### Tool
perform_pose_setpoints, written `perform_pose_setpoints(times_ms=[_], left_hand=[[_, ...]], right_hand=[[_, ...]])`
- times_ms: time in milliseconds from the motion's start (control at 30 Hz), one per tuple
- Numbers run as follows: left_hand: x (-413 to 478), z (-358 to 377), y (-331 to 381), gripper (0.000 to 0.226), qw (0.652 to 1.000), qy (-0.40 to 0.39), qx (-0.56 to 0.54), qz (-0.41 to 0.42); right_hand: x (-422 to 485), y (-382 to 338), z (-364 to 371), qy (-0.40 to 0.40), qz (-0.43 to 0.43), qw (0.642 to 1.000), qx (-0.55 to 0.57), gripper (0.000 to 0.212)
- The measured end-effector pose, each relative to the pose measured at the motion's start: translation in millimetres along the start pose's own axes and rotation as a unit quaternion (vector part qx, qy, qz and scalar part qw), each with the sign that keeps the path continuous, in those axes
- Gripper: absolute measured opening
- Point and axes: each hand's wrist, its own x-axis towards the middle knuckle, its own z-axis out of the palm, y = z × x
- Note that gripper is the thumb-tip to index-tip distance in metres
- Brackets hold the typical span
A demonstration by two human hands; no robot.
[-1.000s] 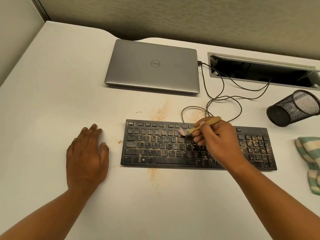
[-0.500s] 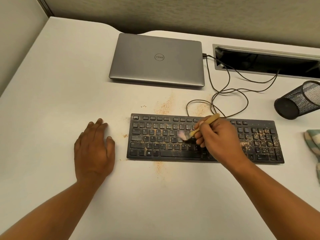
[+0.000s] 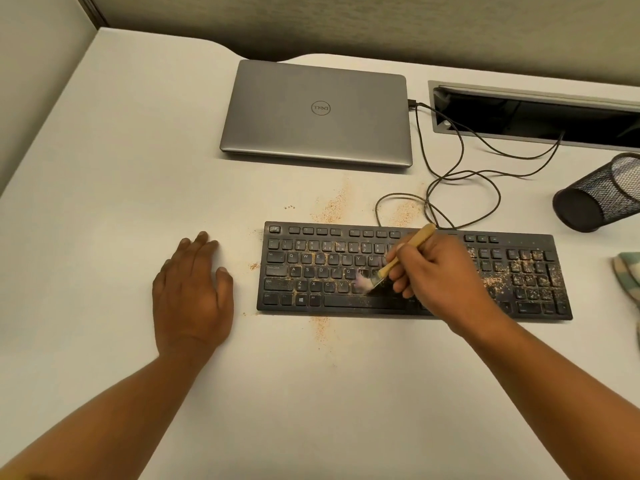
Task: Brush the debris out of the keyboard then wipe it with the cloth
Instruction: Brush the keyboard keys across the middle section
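Keyboard (image 3: pixel 329 271) lies on the table (image 3: pixel 138 168) toward its right edge. Head view: right hand (image 3: pixel 436 275) grips the brush (image 3: pixel 423 236), its bristles swept from the upper rows down to the bottom letter row in 1 second. Left hand (image 3: pixel 194 289) lies flat, empty. Keypad debris (image 3: pixel 526 271) remains, so wiping waits.

Two hands (image 3: pixel 194 292) (image 3: pixel 446 278), one keyboard (image 3: pixel 311 268), one brush (image 3: pixel 420 237), one cloth (image 3: pixel 627 271), one laptop (image 3: pixel 318 133), one cup (image 3: pixel 599 199).

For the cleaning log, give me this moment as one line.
phase: brushing | right hand: grips brush, bristles on keyboard middle keys | left hand: flat on desk | cloth: untouched at right edge
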Motion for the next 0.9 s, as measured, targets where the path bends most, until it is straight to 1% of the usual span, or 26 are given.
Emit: perform_pose_setpoints(times_ms=[67,100,200,233,333,400,433,533,567,600,667,733,767,800,833,900], left_hand=[[0,0,0,0.053,1.0,0.0,0.001,0.0],[0,0,0,0.053,1.0,0.0,0.001,0.0],[0,0,0,0.053,1.0,0.002,-0.005,-0.001],[0,0,0,0.053,1.0,0.002,-0.006,-0.001],[0,0,0,0.053,1.0,0.001,-0.003,0.0],[0,0,0,0.053,1.0,0.001,-0.004,0.002],[1,0,0,0.053,1.0,0.001,-0.004,0.003],[1,0,1,0.054,1.0,-0.003,-0.003,-0.002],[0,0,1,0.054,1.0,-0.003,-0.003,-0.004],[0,0,1,0.054,1.0,-0.004,-0.004,-0.006],[0,-1,1,0.054,1.0,-0.006,-0.006,-0.006],[0,-1,1,0.054,1.0,-0.009,-0.006,-0.006],[-1,-2,1,0.054,1.0,-0.011,-0.005,-0.006],[-1,-2,2,0.054,1.0,-0.013,-0.004,-0.006],[0,-2,2,0.054,1.0,-0.016,-0.003,-0.005],[0,-2,1,0.055,1.0,-0.024,0.002,-0.008]], right_hand=[[-3,1,-3,0.044,-0.023,0.999,0.021,0.029],[-5,2,-3,0.054,-0.029,0.998,0.026,0.028],[-17,7,3,0.015,-0.034,0.999,-0.018,0.029],[-21,7,4,0.019,-0.042,0.999,-0.028,0.029],[-21,8,-6,0.102,-0.085,0.99,-0.048,0.032],[-20,10,-5,0.126,-0.09,0.986,-0.068,0.034],[-21,10,0,0.118,-0.078,0.989,-0.048,0.033],[-28,6,26,0.045,-0.032,0.997,0.056,0.028],[-30,5,30,0.032,-0.026,0.996,0.08,0.027],[-31,3,31,0.036,-0.026,0.994,0.099,0.027],[-31,3,26,0.093,-0.046,0.989,0.108,0.026],[-29,7,22,0.158,-0.075,0.983,0.064,0.025],[-30,8,25,0.167,-0.085,0.981,0.045,0.025],[-32,8,32,0.155,-0.093,0.983,0.036,0.026],[-35,6,43,0.125,-0.101,0.986,0.036,0.026],[-44,-1,69,0.045,-0.125,0.99,0.041,0.023]])
